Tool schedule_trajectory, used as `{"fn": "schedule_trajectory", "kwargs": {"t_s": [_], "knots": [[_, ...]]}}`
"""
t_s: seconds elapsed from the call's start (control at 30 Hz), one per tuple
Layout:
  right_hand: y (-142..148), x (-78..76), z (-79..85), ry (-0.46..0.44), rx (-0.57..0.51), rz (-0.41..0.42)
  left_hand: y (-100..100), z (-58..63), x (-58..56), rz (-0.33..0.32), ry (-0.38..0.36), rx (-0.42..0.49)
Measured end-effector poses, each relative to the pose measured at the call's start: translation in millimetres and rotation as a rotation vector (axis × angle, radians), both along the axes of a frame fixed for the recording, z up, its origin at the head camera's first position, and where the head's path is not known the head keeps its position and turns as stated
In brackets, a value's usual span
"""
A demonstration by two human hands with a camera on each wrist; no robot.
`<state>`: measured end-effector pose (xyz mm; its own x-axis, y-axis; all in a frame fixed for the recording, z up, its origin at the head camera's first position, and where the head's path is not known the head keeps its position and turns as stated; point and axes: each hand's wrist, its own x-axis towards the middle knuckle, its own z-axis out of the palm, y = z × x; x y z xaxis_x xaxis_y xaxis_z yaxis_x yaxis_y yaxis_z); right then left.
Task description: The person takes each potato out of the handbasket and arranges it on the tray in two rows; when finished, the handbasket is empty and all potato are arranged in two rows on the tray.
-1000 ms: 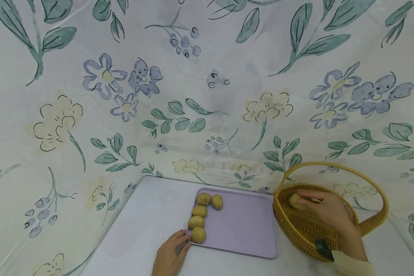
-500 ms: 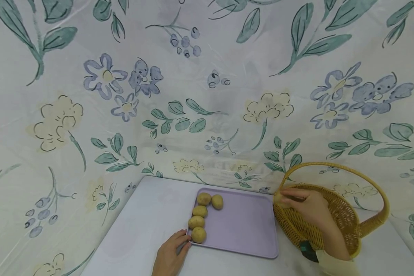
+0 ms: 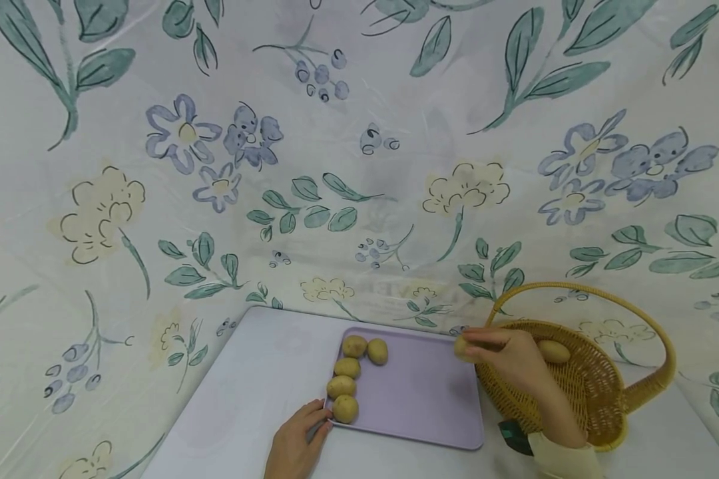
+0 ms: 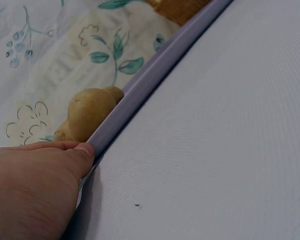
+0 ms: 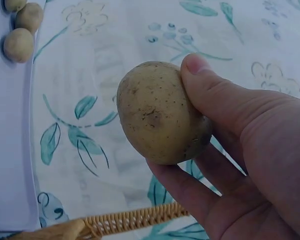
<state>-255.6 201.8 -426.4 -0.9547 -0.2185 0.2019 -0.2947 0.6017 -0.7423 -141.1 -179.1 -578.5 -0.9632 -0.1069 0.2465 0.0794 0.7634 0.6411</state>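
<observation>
In the head view my right hand [image 3: 518,362] pinches a potato [image 5: 157,115] between thumb and fingers, over the right edge of a lilac tray [image 3: 422,392]. The right wrist view shows that potato close up, yellow-brown with dark specks. My left hand [image 3: 296,439] grips the tray's near left corner, its thumb [image 4: 82,155] on the rim. Several potatoes line the tray's left side, the nearest potato [image 3: 345,408] right by that corner. One more potato [image 3: 377,351] lies beside the farthest of the row.
A wicker basket [image 3: 605,389] with a tall arched handle [image 3: 581,287] stands right of the tray, under my right forearm. Inside it lies another potato [image 3: 554,352]. A floral cloth [image 3: 389,219] hangs behind the white table [image 3: 228,399].
My right hand has moved left with its potato, out of the basket and over the tray's right edge. Another potato in the basket has come into view. The left hand has stayed put.
</observation>
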Motion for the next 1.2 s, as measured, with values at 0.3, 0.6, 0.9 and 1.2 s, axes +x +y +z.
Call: {"fn": "schedule_trajectory", "kwargs": {"t_s": [0.3,0.6,0.9,1.2], "knots": [[-28,-0.2,-4.0,0.012,-0.092,0.095,-1,-0.9,0.8,-0.002,-0.004,-0.002],[-52,-2.4,-11.8,0.009,-0.141,0.14,0,0.0,0.8,0.001,0.003,0.001],[-64,-3.8,-10.9,-0.021,-0.155,0.173,-1,0.8,0.5,0.003,0.014,0.001],[-79,-3.2,-13.8,-0.039,-0.153,0.186,-1,0.0,0.1,-0.004,0.015,0.001]]}}
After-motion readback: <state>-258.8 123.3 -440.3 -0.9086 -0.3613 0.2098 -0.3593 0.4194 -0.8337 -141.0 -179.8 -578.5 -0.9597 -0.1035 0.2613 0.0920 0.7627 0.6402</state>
